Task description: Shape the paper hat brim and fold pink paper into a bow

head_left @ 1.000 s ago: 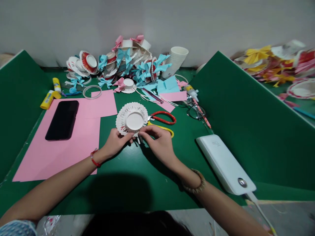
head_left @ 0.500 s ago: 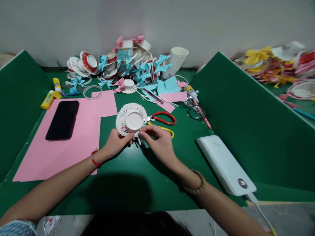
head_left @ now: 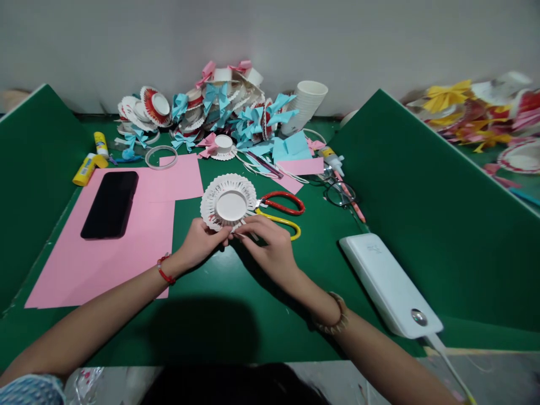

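Left hand (head_left: pixel 201 241) and right hand (head_left: pixel 274 244) pinched a fringed paper-cup hat (head_left: pixel 232 206)

In the head view, the white paper-cup hat was between the two hands and just beyond them, its round cup base upward. The left hand gripped the near-left rim between thumb and fingers. The right hand had thumb and forefinger closed on the fringe at the near edge; exactly which strip lay between them was too small to tell.

Farther ahead of the right hand, a tilted stack of paper cups (head_left: pixel 307 108) held cup nested within cup; the bottom of the uppermost was hidden. A glue bottle (head_left: pixel 332 161) was ahead and to the right of that hand, its contents not discernible. Two yellow glue sticks (head_left: pixel 85 170) were beyond the left hand, to its left, near a black phone (head_left: pixel 110 203) on pink paper (head_left: pixel 122 259).

Scissors (head_left: pixel 283 203) with red and yellow handles lay just beyond the right hand. To its right were eyeglasses (head_left: pixel 341 194) and a white power bank (head_left: pixel 390 284), cable (head_left: pixel 449 365) attached. Well ahead of both hands, bow-trimmed hats (head_left: pixel 217 101) were heaped by the wall (head_left: pixel 270 39).
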A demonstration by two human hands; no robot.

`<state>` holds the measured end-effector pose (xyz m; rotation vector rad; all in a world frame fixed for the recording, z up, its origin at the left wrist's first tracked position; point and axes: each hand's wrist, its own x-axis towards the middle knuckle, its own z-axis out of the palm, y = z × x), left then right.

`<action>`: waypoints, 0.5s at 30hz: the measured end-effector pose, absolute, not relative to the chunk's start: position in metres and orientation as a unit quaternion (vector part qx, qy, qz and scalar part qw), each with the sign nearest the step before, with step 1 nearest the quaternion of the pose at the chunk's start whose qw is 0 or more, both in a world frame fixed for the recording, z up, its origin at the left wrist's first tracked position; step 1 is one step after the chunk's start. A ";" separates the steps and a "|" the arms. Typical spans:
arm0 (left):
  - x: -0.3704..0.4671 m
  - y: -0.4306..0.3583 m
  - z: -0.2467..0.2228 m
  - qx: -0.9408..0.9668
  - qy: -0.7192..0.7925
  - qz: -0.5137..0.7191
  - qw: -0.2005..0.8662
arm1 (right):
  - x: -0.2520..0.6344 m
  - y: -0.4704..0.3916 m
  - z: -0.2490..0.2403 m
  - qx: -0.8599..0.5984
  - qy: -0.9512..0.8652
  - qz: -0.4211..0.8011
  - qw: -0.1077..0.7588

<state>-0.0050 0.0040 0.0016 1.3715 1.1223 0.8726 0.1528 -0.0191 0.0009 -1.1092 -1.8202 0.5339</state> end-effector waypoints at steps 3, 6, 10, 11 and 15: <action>-0.004 0.003 0.001 0.589 0.488 0.364 0.531 | 0.153 -0.020 -0.001 -0.435 -0.755 0.208 0.443; -0.003 0.001 0.001 0.600 0.493 0.383 0.501 | 0.152 -0.021 -0.002 -0.436 -0.770 0.203 0.419; -0.001 -0.001 0.000 0.613 0.490 0.403 0.470 | 0.149 -0.021 -0.002 -0.458 -0.775 0.181 0.395; -0.001 -0.002 0.000 0.618 0.488 0.405 0.464 | 0.148 -0.021 -0.002 -0.461 -0.775 0.177 0.393; 0.000 -0.003 -0.001 0.632 0.480 0.417 0.444 | 0.145 -0.023 -0.004 -0.470 -0.765 0.178 0.403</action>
